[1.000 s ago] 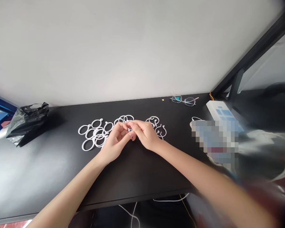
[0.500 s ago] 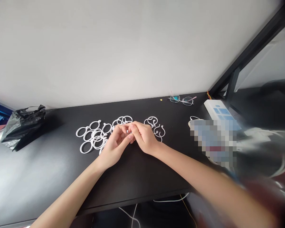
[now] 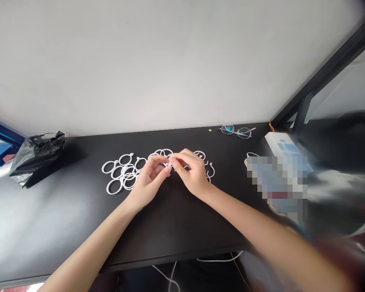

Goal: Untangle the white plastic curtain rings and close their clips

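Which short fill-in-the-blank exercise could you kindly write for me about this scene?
1. The fingertips of the left hand and right hand meet at a small piece whose colour is ____.
2. Of the two hands, the larger cluster of rings lies nearer the ____ one.
3. In the picture, the eyeglasses lie to the ____ of the plastic bag.
4. The desk top is ____ in colour.

Missing words: white; left; right; black.

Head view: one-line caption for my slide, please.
Left hand and right hand meet at a small white piece above a black table, white rings on either side.
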Motion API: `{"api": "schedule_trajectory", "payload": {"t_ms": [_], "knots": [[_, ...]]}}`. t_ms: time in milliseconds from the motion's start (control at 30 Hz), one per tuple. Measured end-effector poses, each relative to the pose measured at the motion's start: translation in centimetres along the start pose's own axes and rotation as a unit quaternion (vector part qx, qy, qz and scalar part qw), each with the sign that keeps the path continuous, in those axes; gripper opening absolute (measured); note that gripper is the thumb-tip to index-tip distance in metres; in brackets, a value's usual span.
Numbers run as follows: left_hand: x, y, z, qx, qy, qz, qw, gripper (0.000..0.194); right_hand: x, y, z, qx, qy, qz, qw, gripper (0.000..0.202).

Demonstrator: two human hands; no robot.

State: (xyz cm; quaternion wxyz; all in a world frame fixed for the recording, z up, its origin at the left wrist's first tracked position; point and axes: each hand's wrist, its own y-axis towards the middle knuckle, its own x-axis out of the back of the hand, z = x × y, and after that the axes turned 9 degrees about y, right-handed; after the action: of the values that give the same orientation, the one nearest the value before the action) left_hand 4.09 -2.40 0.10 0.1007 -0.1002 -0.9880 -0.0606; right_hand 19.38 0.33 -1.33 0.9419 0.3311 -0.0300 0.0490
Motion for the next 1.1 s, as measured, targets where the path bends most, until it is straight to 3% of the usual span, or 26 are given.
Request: {"api": "schedule_trajectory", "payload": {"t_ms": [233,367,567,900,1100], "knots": [[0.5,0.2,-0.5,0.019,0.018,0.052,0.998,0.029,-0.1,0.0,0.1,-0.017,0.049,0.004,0.999,0.010],[0.8,0.4,-0.4,0.035,-0.007,0.088,0.995,0.035,0.3,0.5,0.0,-0.036,0.062,0.040,0.997,0.012],[0.7,0.3,-0.2,0.047,-0.024,0.078,0.996,0.032,0.8,0.9,0.3,-0.046,0.039,0.091,0.994,0.013],[0.7,0.4,0.0,0.024,-0.022,0.101,0.994,0.028,1.0,0.9,0.0,-0.048,0.030,0.120,0.991,0.013],[0.9,0.5,0.1,0.026,0.013,0.100,0.995,0.031,1.1,1.1,-0.2,-0.114,0.088,0.113,0.983,0.016]]}}
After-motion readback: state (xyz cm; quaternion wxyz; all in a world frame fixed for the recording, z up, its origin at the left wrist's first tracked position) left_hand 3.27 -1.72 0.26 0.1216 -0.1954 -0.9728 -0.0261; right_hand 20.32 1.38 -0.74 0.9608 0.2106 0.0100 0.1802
